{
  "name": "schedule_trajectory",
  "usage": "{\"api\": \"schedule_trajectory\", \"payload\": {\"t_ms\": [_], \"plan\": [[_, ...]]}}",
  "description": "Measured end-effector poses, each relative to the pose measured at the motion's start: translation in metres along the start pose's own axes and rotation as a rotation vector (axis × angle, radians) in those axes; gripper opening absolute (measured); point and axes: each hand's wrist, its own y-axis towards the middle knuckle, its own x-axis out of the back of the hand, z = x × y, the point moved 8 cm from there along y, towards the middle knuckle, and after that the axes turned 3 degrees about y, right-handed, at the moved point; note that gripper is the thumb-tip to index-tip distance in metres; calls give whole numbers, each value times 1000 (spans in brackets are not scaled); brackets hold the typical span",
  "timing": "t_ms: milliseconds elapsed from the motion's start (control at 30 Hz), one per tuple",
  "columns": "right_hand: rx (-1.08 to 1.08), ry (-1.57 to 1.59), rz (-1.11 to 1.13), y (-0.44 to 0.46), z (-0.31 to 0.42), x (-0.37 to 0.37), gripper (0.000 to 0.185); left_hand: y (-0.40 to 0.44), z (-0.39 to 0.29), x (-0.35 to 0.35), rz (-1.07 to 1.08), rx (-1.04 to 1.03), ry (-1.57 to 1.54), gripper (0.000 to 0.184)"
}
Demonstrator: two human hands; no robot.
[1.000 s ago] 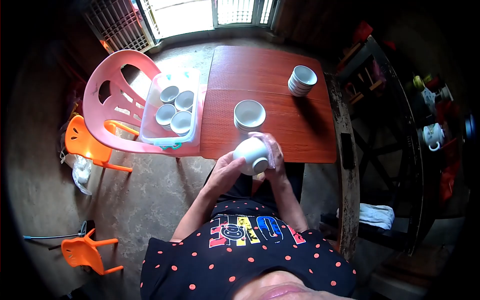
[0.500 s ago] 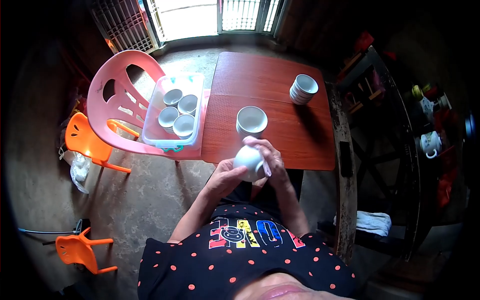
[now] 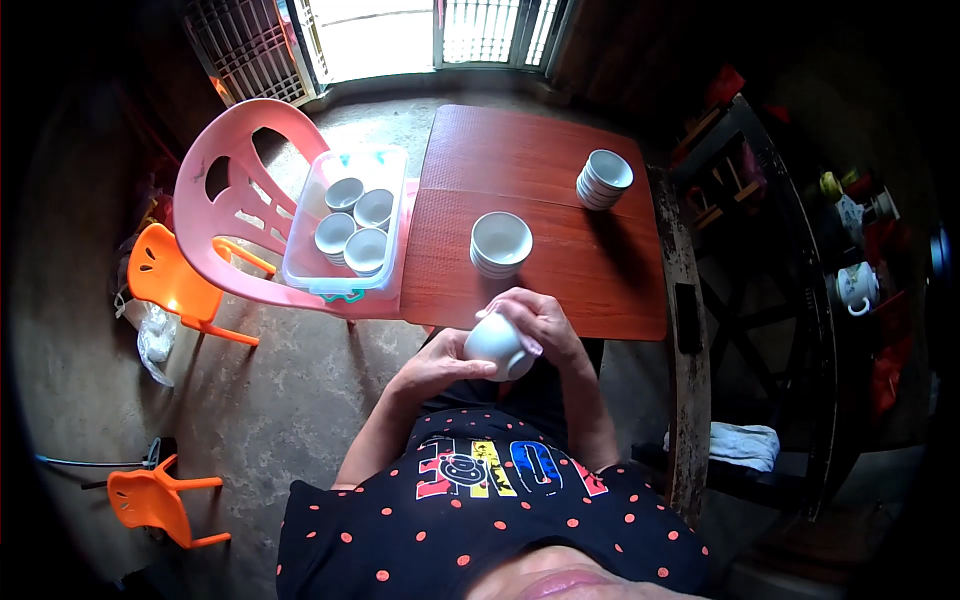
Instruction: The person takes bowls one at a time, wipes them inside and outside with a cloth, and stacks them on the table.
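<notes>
Just in front of my body, below the table's near edge, a white bowl (image 3: pixel 490 347) is tipped on its side. My left hand (image 3: pixel 438 364) grips it from the left, thumb across its outer wall. Over its far right side my right hand (image 3: pixel 545 322) is curled, pressing a pale, thin cloth (image 3: pixel 528 344) against the bowl; most of the cloth is hidden by the fingers. Beyond my hands, a stack of white bowls (image 3: pixel 501 245) stands on the red-brown table (image 3: pixel 480 150). Another stack of bowls (image 3: pixel 604 180) is near the table's far right corner.
Left of the table, a clear plastic bin (image 3: pixel 300 268) with several bowl stacks sits on a pink chair (image 3: pixel 200 190). Orange chairs (image 3: pixel 165 270) stand on the floor at left. A worn wooden frame (image 3: pixel 690 400) borders the table's right side, with a white towel (image 3: pixel 745 445) beyond.
Both hands and the bowl have moved slightly down toward my body, leaving a wider gap to the near stack. The bowl has turned a little. The stacks stay put.
</notes>
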Motion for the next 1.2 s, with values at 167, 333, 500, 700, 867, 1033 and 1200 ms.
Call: {"api": "schedule_trajectory", "payload": {"t_ms": [167, 333, 500, 700, 867, 1033, 1200], "plan": [[105, 302, -62, 5, -3, 9, 34, 6, -12, -11, 3, -158, -209, 39], [317, 89, -400, -13, -24, 12, 38, 13, 10, 7, -41, -123, -530, 43], [294, -505, 378, -7, 46, -35, 38, 12, 18, -6, 113, -106, -701, 49], [582, -145, -221, -30, 15, -15, 30, 10, 25, 24, -9, -229, -904, 55], [501, -227, -134, -28, 16, -21, 26, 8, 37, 24, -52, -110, -841, 49], [242, -278, 345, -11, 31, -25, 19, 4, 19, -15, 113, -82, -639, 39], [591, -49, -413, -30, 3, -13, 28, 5, 2, 5, -94, -277, -668, 45]]}}
